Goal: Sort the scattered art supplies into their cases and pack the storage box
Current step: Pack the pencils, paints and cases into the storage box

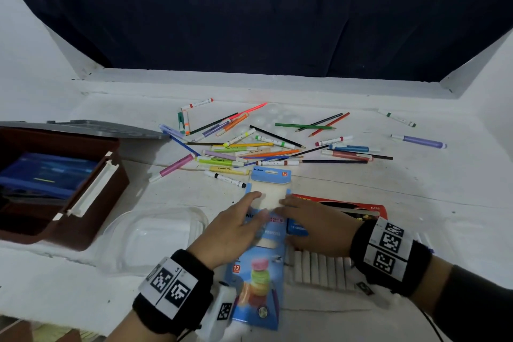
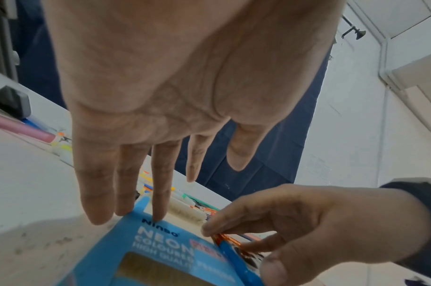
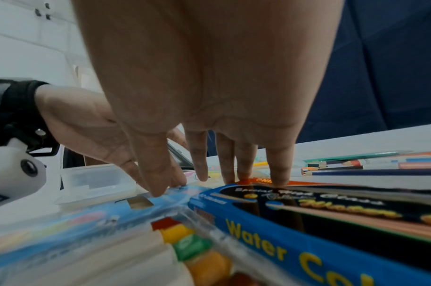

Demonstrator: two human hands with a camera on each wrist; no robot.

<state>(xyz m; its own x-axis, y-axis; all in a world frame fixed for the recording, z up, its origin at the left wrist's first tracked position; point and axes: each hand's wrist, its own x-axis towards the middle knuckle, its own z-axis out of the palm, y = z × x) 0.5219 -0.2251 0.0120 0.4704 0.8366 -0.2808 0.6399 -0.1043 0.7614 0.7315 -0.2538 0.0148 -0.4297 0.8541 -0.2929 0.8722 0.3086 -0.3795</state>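
— Pressing on what, seen from the head?
— Both hands lie on the light-blue pencil box (image 1: 259, 272) at the near table (image 1: 416, 203) edge: left hand (image 1: 233, 228) flat, right hand (image 1: 313, 225) beside it. Scattered pens and pencils (image 1: 266, 144) lie beyond; the brown storage box (image 1: 91, 203) stands open, far left.

— And the left wrist?
— Straight fingers (image 2: 160, 193) touch the box's top edge (image 2: 145, 216); the right hand (image 2: 319, 228) curls, pinching its corner.

— The right wrist adds?
— Fingertips (image 3: 278, 174) rest on a neighbouring water colour case (image 3: 307, 232), with bare table behind it.
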